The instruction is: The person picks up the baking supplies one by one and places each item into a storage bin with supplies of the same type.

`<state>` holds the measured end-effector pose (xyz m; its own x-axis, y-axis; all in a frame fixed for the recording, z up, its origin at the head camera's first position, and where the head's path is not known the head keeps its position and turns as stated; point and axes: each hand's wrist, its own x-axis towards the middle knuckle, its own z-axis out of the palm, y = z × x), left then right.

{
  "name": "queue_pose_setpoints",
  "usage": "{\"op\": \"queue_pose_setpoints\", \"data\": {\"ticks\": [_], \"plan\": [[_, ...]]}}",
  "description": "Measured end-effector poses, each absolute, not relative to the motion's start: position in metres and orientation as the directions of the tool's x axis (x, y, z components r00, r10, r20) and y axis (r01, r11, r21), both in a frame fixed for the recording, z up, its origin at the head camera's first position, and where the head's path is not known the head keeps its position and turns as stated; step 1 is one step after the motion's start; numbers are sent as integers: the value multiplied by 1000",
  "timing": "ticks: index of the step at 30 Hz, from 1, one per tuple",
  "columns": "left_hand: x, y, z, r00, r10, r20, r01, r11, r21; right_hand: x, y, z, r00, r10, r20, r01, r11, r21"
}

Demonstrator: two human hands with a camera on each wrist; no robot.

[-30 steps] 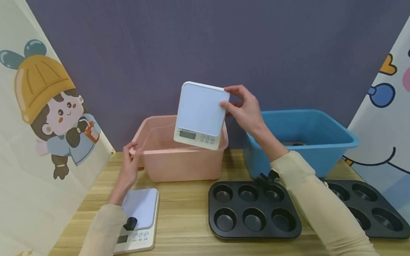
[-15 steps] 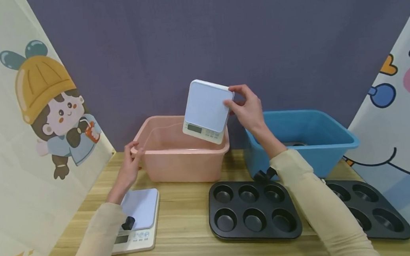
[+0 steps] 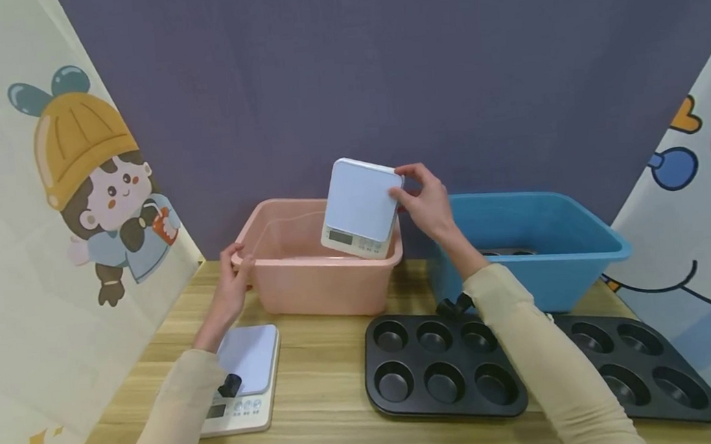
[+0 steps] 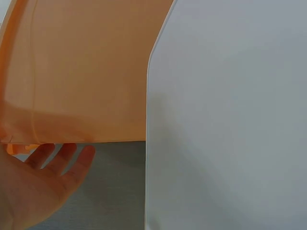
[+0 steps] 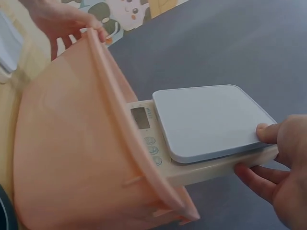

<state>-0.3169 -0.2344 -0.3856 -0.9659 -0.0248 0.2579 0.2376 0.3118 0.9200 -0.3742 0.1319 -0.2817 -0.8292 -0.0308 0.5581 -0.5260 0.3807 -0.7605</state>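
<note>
r hand [image 3: 428, 200] pinches the tilted kitchen scale [image 3: 361, 208] by its far edge, display end dipping over the pink tub [image 3: 310, 280] rim; l hand [image 3: 232, 282] grips the tub's corner, prob steadying it.

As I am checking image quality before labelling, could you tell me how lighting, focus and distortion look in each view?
Head view: even soft light, faint shadows, slight wide-angle bending at the edges; the white square kitchen scale in the right hand is sharp. Left wrist view: soft and nearly featureless, the pink plastic tub and left hand slightly blurred. Right wrist view: the scale's display is legible, without glare.
</note>
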Motion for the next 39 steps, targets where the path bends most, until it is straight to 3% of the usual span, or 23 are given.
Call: {"op": "queue_pose_setpoints", "data": {"ticks": [11, 22, 28, 39], "plan": [[-313, -230, -379, -967, -20, 254, 238, 289, 927, -375, 112, -310, -868, -172, 465, -490, 443, -751], [-335, -241, -407, -949, -47, 311, 281, 318, 905, -377, 97, -322, -890, -282, 357, -455, 526, -718], [-337, -241, -407, -952, -51, 303, 273, 313, 910, -377, 93, -323, -900, -274, 338, -435, 557, -708], [-339, -240, -409, -950, -64, 305, 271, 316, 909, -374, 88, -328, -915, -305, 264, -404, 708, -580]]}}
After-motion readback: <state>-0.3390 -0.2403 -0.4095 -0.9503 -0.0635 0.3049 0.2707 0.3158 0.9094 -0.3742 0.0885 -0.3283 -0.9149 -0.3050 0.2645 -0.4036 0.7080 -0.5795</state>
